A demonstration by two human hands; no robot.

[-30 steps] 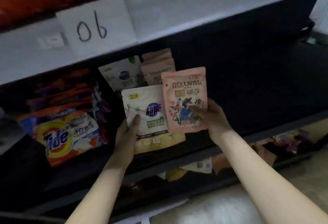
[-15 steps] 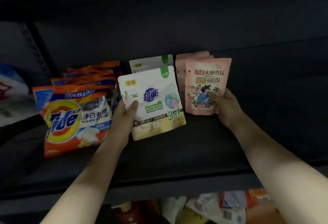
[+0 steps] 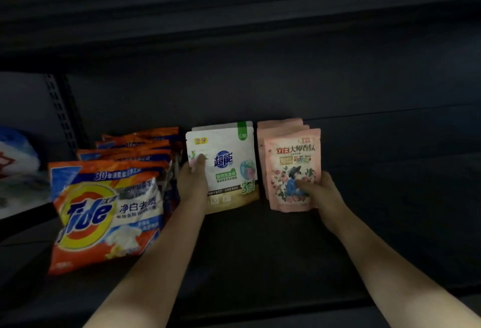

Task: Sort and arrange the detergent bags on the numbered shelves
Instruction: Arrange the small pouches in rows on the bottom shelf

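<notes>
So both forearms reach up from the bottom of the frame onto the dark shelf point(image 3: 260, 249). Left hand point(image 3: 194, 184) pinches the white pouch point(image 3: 226, 169) at its left edge, thumb on the front. Right hand point(image 3: 321, 192) grips the pink pouch point(image 3: 291, 166) the same way, mid-frame. Both pouches look upright, though it's dim. Tide bags point(image 3: 109, 213) sit lower left.

Orange bag point(image 3: 104, 213) with a yellow ring and blue lettering; white pouch point(image 3: 229, 169) with green corner and gold base; pink pouch point(image 3: 294, 169), flowered; dark shelf point(image 3: 260, 249).
</notes>
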